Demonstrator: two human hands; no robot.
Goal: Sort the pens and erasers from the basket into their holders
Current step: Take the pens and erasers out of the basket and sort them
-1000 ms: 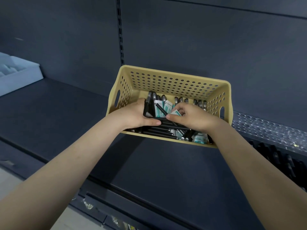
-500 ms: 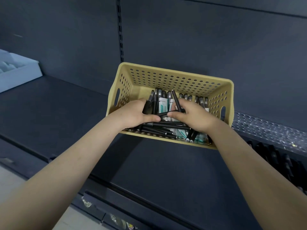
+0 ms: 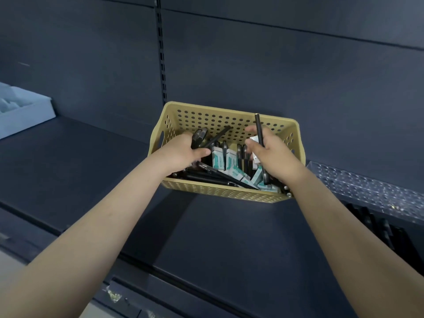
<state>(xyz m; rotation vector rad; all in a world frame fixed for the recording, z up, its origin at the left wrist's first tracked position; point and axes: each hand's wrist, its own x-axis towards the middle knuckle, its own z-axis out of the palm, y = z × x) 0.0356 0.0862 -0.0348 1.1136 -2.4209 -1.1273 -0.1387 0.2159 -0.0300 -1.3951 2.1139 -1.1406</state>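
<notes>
Sitting on a dark shelf (image 3: 68,157), the tan perforated basket (image 3: 229,194) contains black pens (image 3: 211,176) lying crosswise and white-and-teal erasers (image 3: 218,159) standing near its middle. Both hands are inside it. The left hand (image 3: 183,153) is curled round a bundle (image 3: 199,138) of black pens. The right hand (image 3: 276,158) grips one pen (image 3: 258,127) upright, together with a white eraser (image 3: 254,140). A clear perforated holder (image 3: 367,187) lies just right of the basket; a pale tray (image 3: 27,111) sits far left.

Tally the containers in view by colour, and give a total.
Yellow: 1, the basket
Light blue: 1, the tray
Clear: 1, the perforated holder
Black: 1, the slotted holder
Total: 4
</notes>
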